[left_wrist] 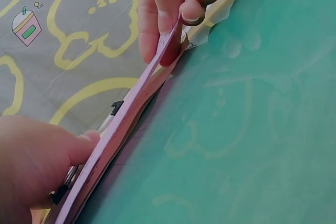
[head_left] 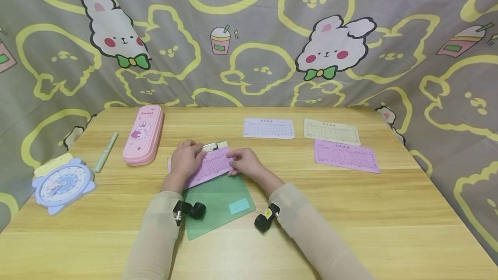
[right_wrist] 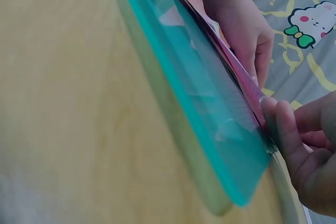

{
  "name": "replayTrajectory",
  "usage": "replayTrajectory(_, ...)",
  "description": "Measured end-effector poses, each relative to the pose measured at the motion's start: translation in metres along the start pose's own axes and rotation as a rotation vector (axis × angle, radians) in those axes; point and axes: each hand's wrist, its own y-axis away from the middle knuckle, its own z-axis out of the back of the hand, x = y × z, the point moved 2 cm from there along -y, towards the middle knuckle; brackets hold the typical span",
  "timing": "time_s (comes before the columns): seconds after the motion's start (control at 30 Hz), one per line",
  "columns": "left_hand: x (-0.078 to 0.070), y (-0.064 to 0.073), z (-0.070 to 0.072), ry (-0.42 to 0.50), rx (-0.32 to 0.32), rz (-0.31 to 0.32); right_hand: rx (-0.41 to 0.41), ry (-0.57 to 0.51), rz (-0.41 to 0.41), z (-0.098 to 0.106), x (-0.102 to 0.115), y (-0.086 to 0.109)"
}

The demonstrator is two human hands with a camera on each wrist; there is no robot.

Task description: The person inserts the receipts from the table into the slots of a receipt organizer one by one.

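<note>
A grey curtain [head_left: 256,25] printed with rabbits and yellow outlines backs my wood-grain table [head_left: 350,232], where a green clipboard [head_left: 214,211] sits beneath my hands, a pink pencil case [head_left: 143,135] near its left and a blue clock [head_left: 64,185] farther out. My left hand [head_left: 185,159] rests over the board's upper left; whether it grips anything, I cannot tell. My right hand [head_left: 247,162] pinches the right edge of a purple slip [head_left: 215,166] across the board's upper part. Three loose slips [head_left: 269,128] lie toward the far right; a green pen [head_left: 106,152] sits between case and clock; a metal clip [head_left: 210,147] shows by my left fingers.
</note>
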Motion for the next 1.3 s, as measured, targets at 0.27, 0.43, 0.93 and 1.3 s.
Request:
replayTrajectory(0.27, -0.001, -0.001, 0.000, -0.062, 0.023, -0.036, -0.010, 0.079, 0.014, -0.003, 0.026, 0.020)
replayTrajectory(0.43, -0.001, -0.001, 0.001, -0.089, 0.029, -0.039, -0.017, 0.064, 0.000, -0.001, 0.010, 0.005)
replayTrajectory(0.93, -0.002, -0.002, -0.001, -0.083, 0.016, -0.040, -0.056, 0.090, -0.049, -0.001, 0.005, -0.011)
replayTrajectory(1.3, -0.002, -0.002, -0.001, -0.089, 0.020, -0.040, -0.077, 0.080, -0.056, -0.003, 0.003, -0.016)
